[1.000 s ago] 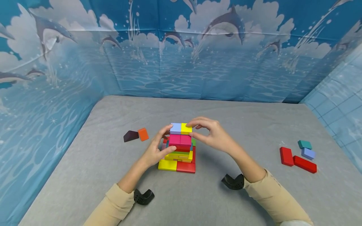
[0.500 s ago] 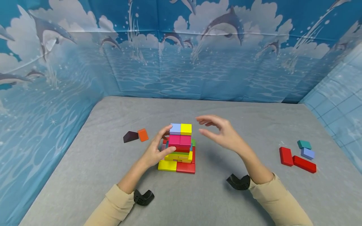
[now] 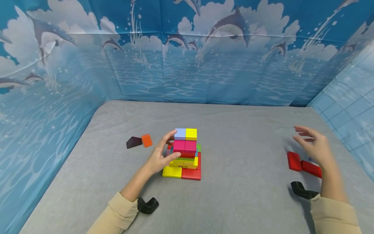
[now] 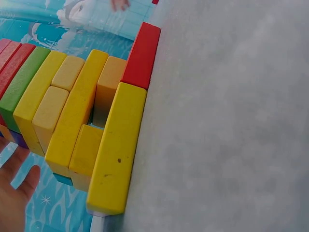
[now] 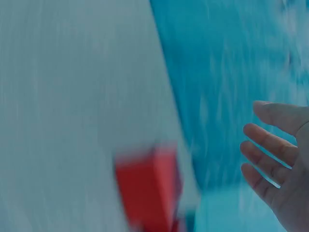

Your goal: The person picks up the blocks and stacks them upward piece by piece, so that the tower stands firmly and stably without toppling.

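Observation:
A tower of coloured wooden blocks stands mid-table; a light blue block (image 3: 180, 134) and a yellow block (image 3: 191, 134) top it, above two magenta blocks (image 3: 179, 146). Its base shows a yellow plank (image 3: 171, 172) and a red plank (image 3: 191, 174). My left hand (image 3: 159, 156) is at the tower's left side, fingers extended, thumb near the front; whether it touches is unclear. On the far right, my right hand (image 3: 317, 146) hovers with spread, slightly bent fingers, holding nothing. Beneath it lie a red block (image 3: 293, 161) and a longer red block (image 3: 311, 169). The right wrist view is blurred.
Left of the tower, a dark purple block (image 3: 134, 142) and an orange block (image 3: 146, 140) lie close together. Grey cloth (image 3: 239, 146) covers the table. A blue dolphin-print curtain (image 3: 187, 74) hangs behind it. Black devices (image 3: 148, 205) are worn at the wrists.
My right hand has left the yellow block on top of the tower and swung far right over the loose blocks, covering the teal one. The left hand and the tower have stayed put.

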`<state>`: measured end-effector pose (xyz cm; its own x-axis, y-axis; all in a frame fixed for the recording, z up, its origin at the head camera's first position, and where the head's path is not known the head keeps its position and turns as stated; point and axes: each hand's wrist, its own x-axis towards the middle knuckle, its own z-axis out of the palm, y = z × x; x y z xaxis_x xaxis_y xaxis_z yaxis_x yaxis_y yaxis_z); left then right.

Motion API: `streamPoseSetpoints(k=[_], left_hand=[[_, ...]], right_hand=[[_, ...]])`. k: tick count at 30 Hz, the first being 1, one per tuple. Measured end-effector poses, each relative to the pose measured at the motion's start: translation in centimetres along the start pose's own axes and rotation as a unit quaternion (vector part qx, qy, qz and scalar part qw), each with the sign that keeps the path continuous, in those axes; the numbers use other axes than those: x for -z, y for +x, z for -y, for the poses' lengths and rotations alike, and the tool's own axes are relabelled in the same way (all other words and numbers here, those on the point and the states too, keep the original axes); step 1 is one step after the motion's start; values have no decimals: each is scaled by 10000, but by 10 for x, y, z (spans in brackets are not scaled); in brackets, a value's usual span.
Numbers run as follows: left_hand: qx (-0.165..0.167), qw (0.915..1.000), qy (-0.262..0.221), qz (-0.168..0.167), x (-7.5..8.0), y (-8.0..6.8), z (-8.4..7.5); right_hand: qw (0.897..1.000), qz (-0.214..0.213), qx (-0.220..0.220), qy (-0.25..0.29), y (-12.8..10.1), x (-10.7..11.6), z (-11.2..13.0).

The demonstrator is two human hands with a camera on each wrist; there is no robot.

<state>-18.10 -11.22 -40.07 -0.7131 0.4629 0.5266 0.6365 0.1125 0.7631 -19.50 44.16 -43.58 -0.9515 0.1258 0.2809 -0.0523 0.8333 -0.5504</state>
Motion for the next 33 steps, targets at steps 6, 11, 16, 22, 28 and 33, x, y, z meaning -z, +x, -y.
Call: streamPoseSetpoints(k=[6,11,16,22,28,33], left_hand=[[-77,10000,37,-21,3,3,-23],[-25,10000,26,-12,2,1,-8],[1,10000,32,-3,0,-2,13],[-4,10000,0,4,0,-2,14],[14,10000,23,14,0,-2,13],[36,10000,4,17,0,-3,14]], right_hand=[[9941,714,-670,-456,-29,31,-7],[9814,1323,-1198,-709,-38,37,4],[9815,1257,-1243,-735,-35,33,-3],[9813,1093,-1428,-683,-32,28,-2],[9841,976,-1337,-646,-32,23,-1],[9867,945,-1151,-659,-33,22,0]])
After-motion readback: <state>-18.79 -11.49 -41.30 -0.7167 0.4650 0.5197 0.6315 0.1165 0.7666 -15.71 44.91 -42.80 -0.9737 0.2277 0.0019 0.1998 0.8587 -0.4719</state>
